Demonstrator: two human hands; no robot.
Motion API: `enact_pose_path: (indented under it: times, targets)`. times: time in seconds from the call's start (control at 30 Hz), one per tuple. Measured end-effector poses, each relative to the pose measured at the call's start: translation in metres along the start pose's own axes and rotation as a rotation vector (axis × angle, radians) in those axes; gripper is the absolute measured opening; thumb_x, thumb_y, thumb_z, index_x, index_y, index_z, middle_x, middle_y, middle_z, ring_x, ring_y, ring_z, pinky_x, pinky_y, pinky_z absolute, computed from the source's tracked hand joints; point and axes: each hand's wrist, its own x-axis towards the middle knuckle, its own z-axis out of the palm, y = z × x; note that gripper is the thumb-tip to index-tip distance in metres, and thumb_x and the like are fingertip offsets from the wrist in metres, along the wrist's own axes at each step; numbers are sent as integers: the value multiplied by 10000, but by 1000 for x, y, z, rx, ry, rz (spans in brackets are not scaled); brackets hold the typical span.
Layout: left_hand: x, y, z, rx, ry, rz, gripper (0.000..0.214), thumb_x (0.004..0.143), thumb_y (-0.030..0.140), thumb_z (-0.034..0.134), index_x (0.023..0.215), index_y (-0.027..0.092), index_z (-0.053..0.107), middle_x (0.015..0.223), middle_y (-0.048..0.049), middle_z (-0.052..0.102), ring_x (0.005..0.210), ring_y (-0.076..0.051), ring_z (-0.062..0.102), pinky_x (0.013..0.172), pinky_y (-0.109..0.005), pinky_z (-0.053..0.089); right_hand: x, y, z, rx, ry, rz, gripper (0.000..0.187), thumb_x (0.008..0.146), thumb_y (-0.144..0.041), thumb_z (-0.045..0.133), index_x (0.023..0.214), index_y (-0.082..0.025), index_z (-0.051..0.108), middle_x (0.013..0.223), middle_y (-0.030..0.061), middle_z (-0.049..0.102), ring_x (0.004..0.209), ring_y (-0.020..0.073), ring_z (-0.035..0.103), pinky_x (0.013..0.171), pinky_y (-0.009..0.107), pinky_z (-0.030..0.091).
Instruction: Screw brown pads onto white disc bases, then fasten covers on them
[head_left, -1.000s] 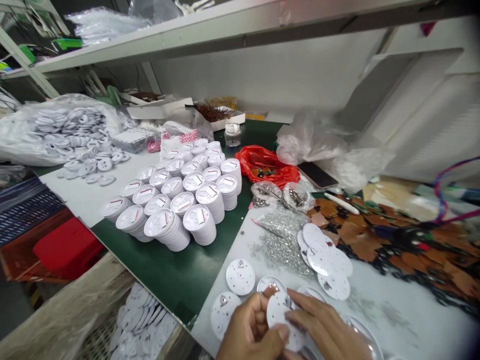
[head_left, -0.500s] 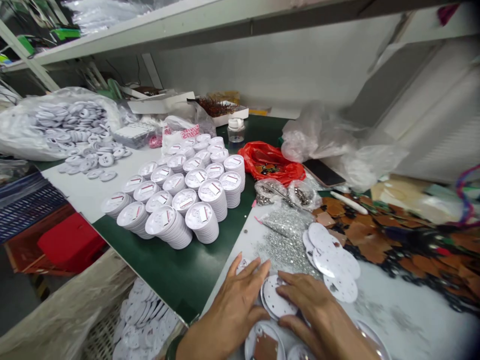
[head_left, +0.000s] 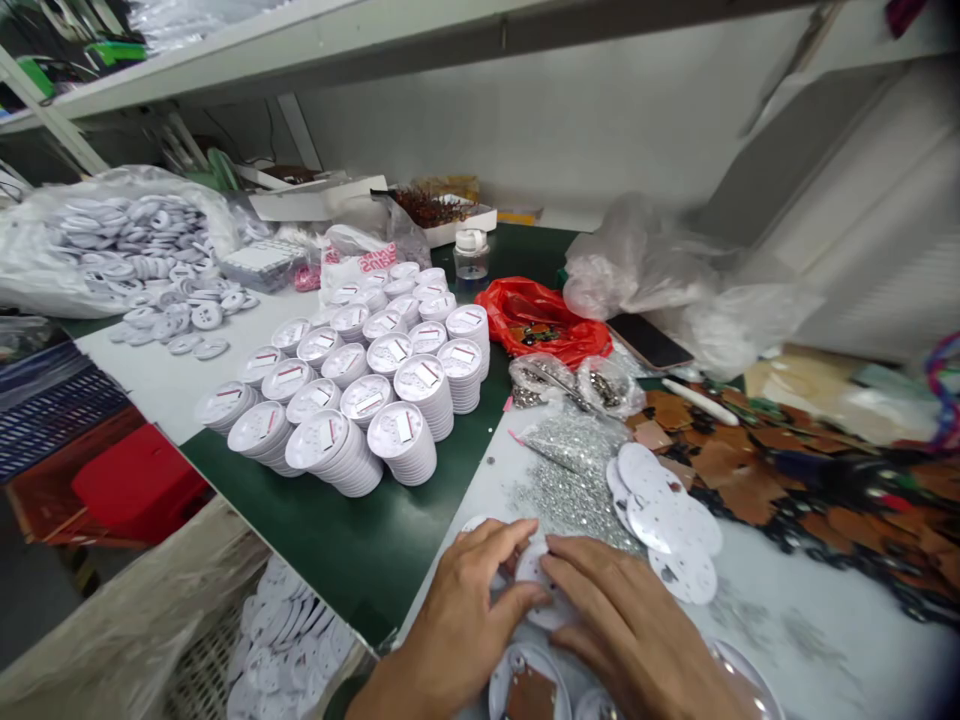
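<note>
At the near edge of the table, both hands close in on a white round plastic disc (head_left: pixel 534 572) with small holes. My left hand (head_left: pixel 466 612) curls round its left side, thumb and fingertips at the rim. The fingers of my right hand (head_left: pixel 630 615) lie bent along its right side and hide part of it. Another disc peeks out behind the left fingers. Just below, a white round cover (head_left: pixel 529 688) holds a brown square board. More white round parts lie partly hidden under my right hand.
Stacked white round covers (head_left: pixel 330 440) stand on the green mat to the left. Ahead lie a heap of small screws (head_left: pixel 562 490), loose white discs (head_left: pixel 667 510) and a red bag (head_left: pixel 536 320). Brown boards (head_left: pixel 735 470), a phone (head_left: pixel 649 340) and a white pen (head_left: pixel 699 402) are at right.
The left fingers, spread out before, have curled in toward the disc. My right hand's fingers have drawn closer together over its right side. The view has shifted slightly.
</note>
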Motion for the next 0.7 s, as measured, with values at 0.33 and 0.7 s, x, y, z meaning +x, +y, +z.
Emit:
enact_pose_path:
  times: [0.33,0.7]
  targets:
    - [-9,19,15,-323,88,-30,176,944,319,620,958,175,720,888,-35,639,811,-186,598,751,-283,464,28,-10,-28,578,-127,522,251,1043,-341,498,961,-238,713,873,32,749,776,184,711,693,278,541]
    - [-9,15,22,-211,183,96,203,985,301,562,862,173,662,831,-27,582,785,-183,558,721,-283,424,23,-20,-24,838,-53,783,302,997,-472,571,944,-213,717,823,26,713,788,197,674,711,290,515]
